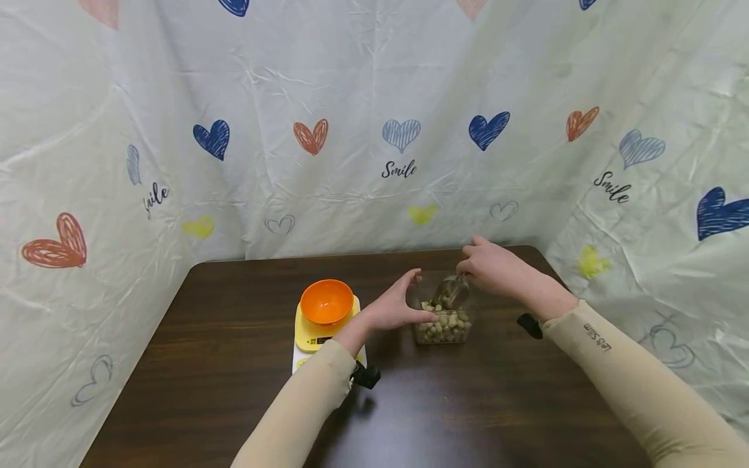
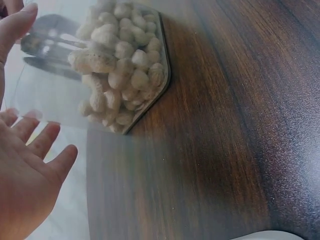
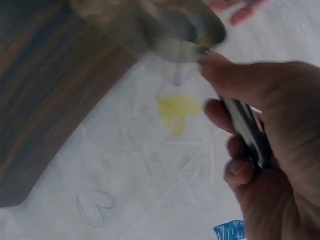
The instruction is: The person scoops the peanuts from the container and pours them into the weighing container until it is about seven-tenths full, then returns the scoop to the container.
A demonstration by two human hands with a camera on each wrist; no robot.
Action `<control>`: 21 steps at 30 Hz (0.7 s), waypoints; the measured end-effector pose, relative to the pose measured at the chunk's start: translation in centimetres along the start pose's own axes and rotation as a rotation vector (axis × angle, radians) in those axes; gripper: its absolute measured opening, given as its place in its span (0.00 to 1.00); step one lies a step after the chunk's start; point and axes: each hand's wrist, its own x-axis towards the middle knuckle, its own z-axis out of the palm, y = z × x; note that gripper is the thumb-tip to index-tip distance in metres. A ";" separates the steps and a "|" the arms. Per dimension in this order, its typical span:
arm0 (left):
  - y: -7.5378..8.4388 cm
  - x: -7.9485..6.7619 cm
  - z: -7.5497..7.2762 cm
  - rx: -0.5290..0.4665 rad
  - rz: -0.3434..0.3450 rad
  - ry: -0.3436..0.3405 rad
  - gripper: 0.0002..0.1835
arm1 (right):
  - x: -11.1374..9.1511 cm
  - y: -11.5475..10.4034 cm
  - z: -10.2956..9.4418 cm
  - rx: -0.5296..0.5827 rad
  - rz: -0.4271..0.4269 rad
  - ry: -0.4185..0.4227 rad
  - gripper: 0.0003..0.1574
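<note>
A clear plastic container (image 1: pixel 432 282) with unshelled peanuts (image 2: pixel 122 65) in its lower part stands right of the table's middle. My left hand (image 1: pixel 398 307) holds it at the left, thumb across the front and fingers at the far side. In the left wrist view its fingertips (image 2: pixel 33 116) lie against the see-through wall. My right hand (image 1: pixel 497 268) grips the handle (image 3: pixel 245 127) of a metal scoop (image 1: pixel 452 292), fingers wrapped round it. The scoop's bowl is tilted down inside the container, over the peanuts.
An orange bowl (image 1: pixel 328 301) sits on a yellow and white kitchen scale (image 1: pixel 308 335), left of the container and partly behind my left forearm. The dark wooden table (image 1: pixel 234 364) ends at a white curtain (image 1: pixel 351 214) printed with hearts.
</note>
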 end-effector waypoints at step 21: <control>0.0 -0.1 0.1 -0.012 -0.007 0.008 0.59 | -0.1 1.2 1.6 0.286 0.101 -0.167 0.03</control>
